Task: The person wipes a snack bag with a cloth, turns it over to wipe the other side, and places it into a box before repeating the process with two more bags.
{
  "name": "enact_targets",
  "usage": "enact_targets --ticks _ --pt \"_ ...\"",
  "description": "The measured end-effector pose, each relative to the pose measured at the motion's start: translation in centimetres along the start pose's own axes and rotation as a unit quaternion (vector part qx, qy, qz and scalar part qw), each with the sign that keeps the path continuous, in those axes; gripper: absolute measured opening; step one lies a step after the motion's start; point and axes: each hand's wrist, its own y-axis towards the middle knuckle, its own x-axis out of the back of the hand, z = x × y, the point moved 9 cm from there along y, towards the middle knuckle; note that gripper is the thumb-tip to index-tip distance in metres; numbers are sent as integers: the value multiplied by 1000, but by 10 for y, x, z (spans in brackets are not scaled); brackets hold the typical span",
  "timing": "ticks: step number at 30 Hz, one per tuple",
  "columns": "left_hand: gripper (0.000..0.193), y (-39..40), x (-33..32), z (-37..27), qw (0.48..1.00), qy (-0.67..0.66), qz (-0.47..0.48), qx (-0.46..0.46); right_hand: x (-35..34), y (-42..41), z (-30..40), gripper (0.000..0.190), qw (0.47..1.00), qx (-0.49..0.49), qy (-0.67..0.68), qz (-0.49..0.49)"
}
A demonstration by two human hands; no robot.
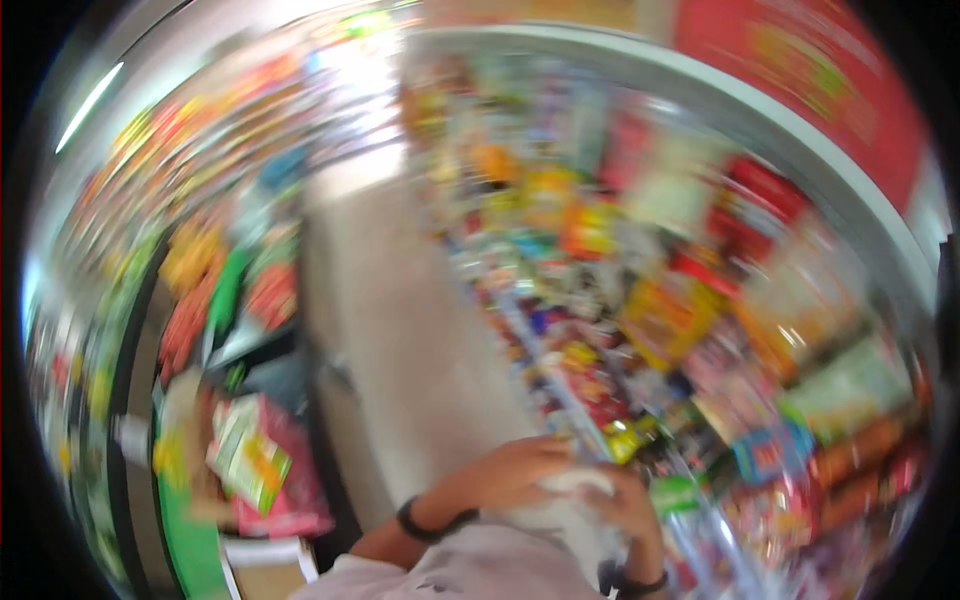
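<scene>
Both hands are close together in front of my torso, at the lower middle of the view, and blurred by motion. My left hand (529, 466), with a black band at its wrist, reaches across from the left. Its fingers lie along a small white item (583, 480). My right hand (624, 501) comes up from below, with a dark band at its wrist, and its fingers curl around the right side of that item. The blur hides what the item is and whether the left fingers grip it.
A pale aisle floor (405, 322) runs ahead. Shelves on the right carry packaged goods, among them a yellow packet (670, 316) and a red packet (757, 210). On the left, a produce stand holds orange-red produce (274, 296), a pink package (289, 480) and a cardboard box (270, 574).
</scene>
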Motion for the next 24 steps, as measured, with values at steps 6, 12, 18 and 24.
enact_targets --ticks 6,12,18,24 --pt "27 -153 129 41 967 -73 -201 138 -173 88 -1 30 984 -106 -69 122" --pt "19 -326 194 68 862 -52 -430 263 -364 141 69 36 875 130 -209 417" --pt "24 -513 217 61 580 -132 -654 467 -479 167 138 47 825 186 -115 521" --pt "31 -651 195 21 405 41 -723 558 -601 230 134 40 813 81 -17 576"
